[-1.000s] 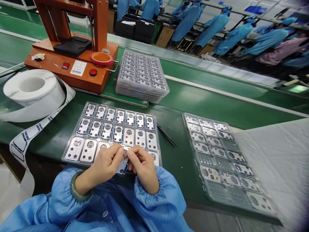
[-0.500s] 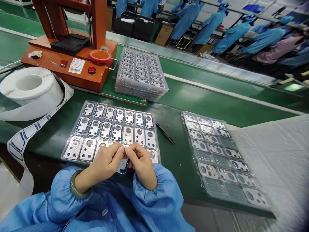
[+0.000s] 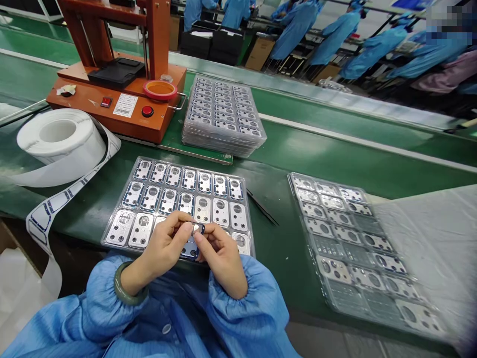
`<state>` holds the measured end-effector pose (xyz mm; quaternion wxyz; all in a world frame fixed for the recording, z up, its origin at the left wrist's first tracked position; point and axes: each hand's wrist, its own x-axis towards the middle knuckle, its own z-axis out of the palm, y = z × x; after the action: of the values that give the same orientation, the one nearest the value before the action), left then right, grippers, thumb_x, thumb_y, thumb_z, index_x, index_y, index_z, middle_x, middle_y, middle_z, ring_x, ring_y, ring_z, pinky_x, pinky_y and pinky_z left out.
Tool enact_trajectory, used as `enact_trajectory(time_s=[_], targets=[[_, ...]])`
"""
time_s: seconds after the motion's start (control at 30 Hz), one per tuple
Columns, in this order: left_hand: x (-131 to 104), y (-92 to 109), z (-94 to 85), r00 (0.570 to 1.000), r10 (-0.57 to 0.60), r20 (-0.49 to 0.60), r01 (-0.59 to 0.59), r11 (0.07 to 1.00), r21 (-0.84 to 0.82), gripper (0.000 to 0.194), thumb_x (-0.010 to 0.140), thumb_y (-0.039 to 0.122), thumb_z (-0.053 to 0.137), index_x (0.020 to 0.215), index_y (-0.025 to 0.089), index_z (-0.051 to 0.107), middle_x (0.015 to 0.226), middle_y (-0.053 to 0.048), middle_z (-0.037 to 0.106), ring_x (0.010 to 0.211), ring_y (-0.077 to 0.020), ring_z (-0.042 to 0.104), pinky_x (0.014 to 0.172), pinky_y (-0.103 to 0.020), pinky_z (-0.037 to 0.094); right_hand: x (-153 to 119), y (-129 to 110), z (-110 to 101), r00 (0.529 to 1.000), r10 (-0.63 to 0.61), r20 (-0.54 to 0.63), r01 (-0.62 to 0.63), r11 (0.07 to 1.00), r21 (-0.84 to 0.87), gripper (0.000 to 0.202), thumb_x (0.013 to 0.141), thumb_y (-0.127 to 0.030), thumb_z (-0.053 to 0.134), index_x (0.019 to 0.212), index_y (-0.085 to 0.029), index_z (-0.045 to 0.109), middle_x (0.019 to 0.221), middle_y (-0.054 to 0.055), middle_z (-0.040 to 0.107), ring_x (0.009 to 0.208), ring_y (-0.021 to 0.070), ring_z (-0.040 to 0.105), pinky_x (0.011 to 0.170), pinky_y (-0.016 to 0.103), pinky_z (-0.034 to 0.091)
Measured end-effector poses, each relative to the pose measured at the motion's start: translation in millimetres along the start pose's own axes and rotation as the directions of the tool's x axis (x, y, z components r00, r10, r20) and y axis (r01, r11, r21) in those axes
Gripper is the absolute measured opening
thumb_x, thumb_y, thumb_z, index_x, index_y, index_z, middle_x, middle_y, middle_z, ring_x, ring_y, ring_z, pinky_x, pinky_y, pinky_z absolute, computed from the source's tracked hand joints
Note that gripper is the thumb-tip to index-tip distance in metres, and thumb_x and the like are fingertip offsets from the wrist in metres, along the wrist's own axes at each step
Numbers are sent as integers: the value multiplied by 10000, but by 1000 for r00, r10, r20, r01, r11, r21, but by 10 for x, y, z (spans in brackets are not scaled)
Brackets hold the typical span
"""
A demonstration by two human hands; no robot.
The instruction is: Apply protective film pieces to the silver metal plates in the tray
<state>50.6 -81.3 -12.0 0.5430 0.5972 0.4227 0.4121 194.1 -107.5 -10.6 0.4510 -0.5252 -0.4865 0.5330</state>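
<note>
Over the front edge of a clear plastic tray [image 3: 249, 219], a small metal plate with a dark blue border [image 3: 191, 249] is held between both my hands. My left hand [image 3: 168, 247] is closed on the plate's left side and top, thumb and forefinger pinched. From the right, my right hand [image 3: 224, 261] grips it too, with the thumb pressed on its face near the round opening. Rows of silver plates with round openings and dark holes fill the tray's pockets; some have blue borders. My hands cover part of the front row.
Tweezers [image 3: 263, 207] lie right of the tray. Further right is another plate tray [image 3: 328, 246] beside plastic sheeting [image 3: 428, 228]. Behind stand stacked trays [image 3: 219, 143] and an orange press [image 3: 112, 124] bearing a tape roll [image 3: 160, 90]. A label roll [image 3: 61, 136] sits left. Co-workers in blue are beyond.
The view has shifted slightly, moving the scene to the right. My thumbs have moved apart at the plate's top, and more of its upper face and corner now shows.
</note>
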Motion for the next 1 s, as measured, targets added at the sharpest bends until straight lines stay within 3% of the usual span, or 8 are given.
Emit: enact_trajectory(time_s=[0.27, 0.47, 0.77, 1.0], targets=[[33, 51, 7, 998, 37, -49, -31, 991, 127, 103, 811, 237, 526, 748, 161, 555, 674, 8, 508, 612, -113, 473, 564, -228, 378, -21, -5, 32, 994, -104, 24, 106, 982, -153, 211, 870, -381, 551, 824, -177, 574, 576, -42, 467, 483, 81, 450, 459, 206, 409], [52, 80, 8, 997, 15, -73, -7, 994, 110, 99, 765, 179, 510, 667, 165, 523, 616, 24, 492, 585, -105, 460, 556, -223, 369, -15, -12, 38, 986, -158, 57, 166, 970, -177, 175, 878, -327, 546, 815, -167, 582, 551, -49, 463, 471, 76, 430, 456, 207, 351], [57, 70, -16, 993, -54, -101, 57, 998, 26, 105, 704, 199, 499, 616, 158, 541, 555, 27, 483, 530, -96, 432, 510, -215, 354, -19, -58, 29, 995, -58, 85, 69, 990, -123, 203, 847, -371, 569, 784, -178, 573, 542, -52, 448, 475, 83, 416, 461, 213, 342], [39, 89, -26, 996, -46, -81, 45, 999, -17, 128, 729, 204, 505, 699, 149, 616, 607, -1, 585, 569, -119, 525, 545, -226, 417, -14, -60, -15, 996, 12, 86, -6, 997, -72, 239, 822, -415, 594, 792, -179, 581, 567, -40, 449, 498, 88, 421, 442, 211, 364]])
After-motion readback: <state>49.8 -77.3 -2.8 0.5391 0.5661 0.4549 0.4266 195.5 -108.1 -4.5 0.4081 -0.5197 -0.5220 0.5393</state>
